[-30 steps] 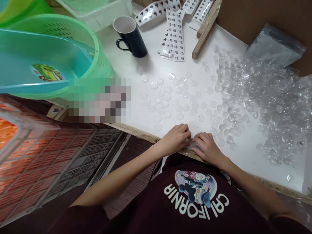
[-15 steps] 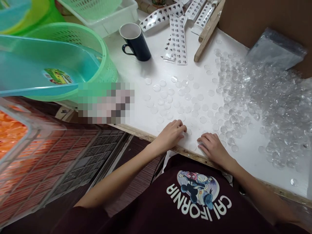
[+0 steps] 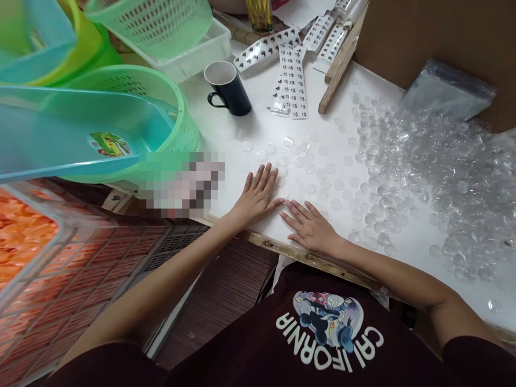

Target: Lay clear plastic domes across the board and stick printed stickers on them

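Note:
My left hand (image 3: 258, 194) lies flat on the white tabletop (image 3: 226, 177), fingers spread, over the near left part of the scattered clear round discs (image 3: 306, 157). Just to its right, my right hand (image 3: 308, 226) also rests flat with its fingers apart, the fingertips pointing toward my left thumb. Neither hand grips anything. Whether discs lie under the palms is hidden. A large heap of the same clear discs (image 3: 451, 161) covers the right side of the table.
A dark mug (image 3: 236, 94) stands beyond my hands, near printed sticker strips (image 3: 294, 80) and a wooden bar (image 3: 338, 86). A green basket (image 3: 185, 123) holds a blue tub (image 3: 153, 123) at left. Below is a crate with orange pieces (image 3: 24, 231). A plastic-wrapped packet (image 3: 447, 91) leans at back right.
Both hands have moved left across the table, the left one also farther from me. Their curled fingers have straightened and spread flat. Some discs near the front edge are now covered or shifted.

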Motion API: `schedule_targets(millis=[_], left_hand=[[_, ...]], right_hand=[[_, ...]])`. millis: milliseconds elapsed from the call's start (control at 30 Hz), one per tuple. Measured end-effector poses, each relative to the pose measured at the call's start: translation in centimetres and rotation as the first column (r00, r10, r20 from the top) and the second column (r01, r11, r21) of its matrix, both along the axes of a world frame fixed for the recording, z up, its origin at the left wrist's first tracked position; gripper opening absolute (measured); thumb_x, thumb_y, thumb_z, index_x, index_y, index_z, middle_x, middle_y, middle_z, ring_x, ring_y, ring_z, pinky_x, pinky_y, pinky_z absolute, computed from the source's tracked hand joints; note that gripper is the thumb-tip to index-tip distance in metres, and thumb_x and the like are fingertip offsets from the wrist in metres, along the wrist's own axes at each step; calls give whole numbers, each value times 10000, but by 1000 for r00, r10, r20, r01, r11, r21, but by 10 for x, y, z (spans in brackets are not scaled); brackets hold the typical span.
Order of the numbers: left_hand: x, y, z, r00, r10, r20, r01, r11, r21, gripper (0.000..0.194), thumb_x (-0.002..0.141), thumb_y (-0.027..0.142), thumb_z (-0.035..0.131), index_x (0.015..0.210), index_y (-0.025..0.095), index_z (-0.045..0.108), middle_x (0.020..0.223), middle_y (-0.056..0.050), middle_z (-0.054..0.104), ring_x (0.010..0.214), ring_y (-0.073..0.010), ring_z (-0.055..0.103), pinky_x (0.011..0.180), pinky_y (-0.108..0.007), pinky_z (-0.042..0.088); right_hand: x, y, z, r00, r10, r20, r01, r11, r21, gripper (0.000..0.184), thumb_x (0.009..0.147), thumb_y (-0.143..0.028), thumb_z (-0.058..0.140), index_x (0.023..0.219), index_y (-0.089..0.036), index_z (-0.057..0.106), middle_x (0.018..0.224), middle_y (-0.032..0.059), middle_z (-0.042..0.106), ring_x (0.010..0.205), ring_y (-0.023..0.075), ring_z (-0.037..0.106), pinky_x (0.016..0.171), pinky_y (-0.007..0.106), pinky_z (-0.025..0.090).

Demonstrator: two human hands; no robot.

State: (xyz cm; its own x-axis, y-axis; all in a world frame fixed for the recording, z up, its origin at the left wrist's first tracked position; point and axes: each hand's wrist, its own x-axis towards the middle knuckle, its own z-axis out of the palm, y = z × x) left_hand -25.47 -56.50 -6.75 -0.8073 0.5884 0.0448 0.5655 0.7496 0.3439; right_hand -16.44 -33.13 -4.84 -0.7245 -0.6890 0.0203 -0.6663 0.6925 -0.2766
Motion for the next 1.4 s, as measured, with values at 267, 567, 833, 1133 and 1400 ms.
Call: schedule_targets(millis=[267,567,833,1133,1400], left_hand=[[-57,-5,-4,1000,-10,-5,10,1000,24,709,1039,618,191,1638,269,39,1711,-115,46,1574,-340,24,1241,-570,24],[-62,-10,20,998,66,-1,-66,996,61,798,1003,694,190,1631,260,-41,1711,-126,28,1574,-338,34,1246,-560,13],[12,47,14,999,-23,-43,25,998,64,1024,907,812,325,1621,208,-92,1693,-193,72,1567,-375,62,1246,-572,43],[-18,29,4,992,102,-75,-99,994,38,889,965,753,241,1626,233,-46,1693,-179,100,1574,-334,64,1248,-566,8],[-58,4,3,983,179,-28,-179,984,0,846,982,737,192,1637,211,86,1700,-152,105,1574,-329,71,1249,-546,30]], right_hand=[[-42,-50,0,994,-106,19,106,994,16,605,1054,-427,349,1583,-138,303,1675,135,228,1569,259,155,1281,510,155],[-44,-1,23,974,-223,-42,215,966,-145,668,1046,-518,343,1622,-212,199,1678,103,242,1568,263,157,1270,558,153],[-31,76,-8,881,-456,-126,441,888,-129,906,927,-705,464,1627,-237,132,1674,189,196,1548,414,137,1191,699,165],[-82,19,-17,897,-437,-73,423,893,-153,846,955,-722,349,1611,-204,220,1670,198,207,1549,391,139,1198,701,109],[-132,-29,-9,901,-433,-12,432,900,-57,860,955,-739,320,1602,-174,279,1681,163,203,1564,348,122,1243,620,61]])
